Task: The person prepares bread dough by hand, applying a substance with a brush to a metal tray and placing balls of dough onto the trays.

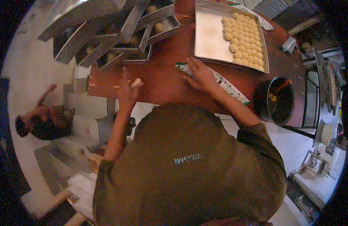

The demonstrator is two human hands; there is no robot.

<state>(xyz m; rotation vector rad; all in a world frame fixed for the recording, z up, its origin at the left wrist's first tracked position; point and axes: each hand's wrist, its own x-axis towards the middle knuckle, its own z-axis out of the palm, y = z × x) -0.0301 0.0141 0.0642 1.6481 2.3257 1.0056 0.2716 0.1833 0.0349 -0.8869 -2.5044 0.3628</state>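
Note:
My right hand [200, 77] lies with fingers stretched out on a long white patterned strip [230, 90] with green ends. My left hand [127, 88] is over the red table [166, 88], left of the strip, blurred, with one finger extended; a small pale lump [137, 82] is at its fingers, and I cannot tell if it is held. Beyond my right hand, a shallow metal tray [210, 34] holds several rows of round dough balls [247, 45] on its right part. A black pot [264, 103] with an orange-handled tool inside stands to the right.
Several oblong metal tins [162, 32], some holding dough balls, are piled at the back left. Another person [47, 122] is at the left, beside pale steps or blocks. A small packet [289, 44] lies right of the tray. Shelving [325, 86] stands at the far right.

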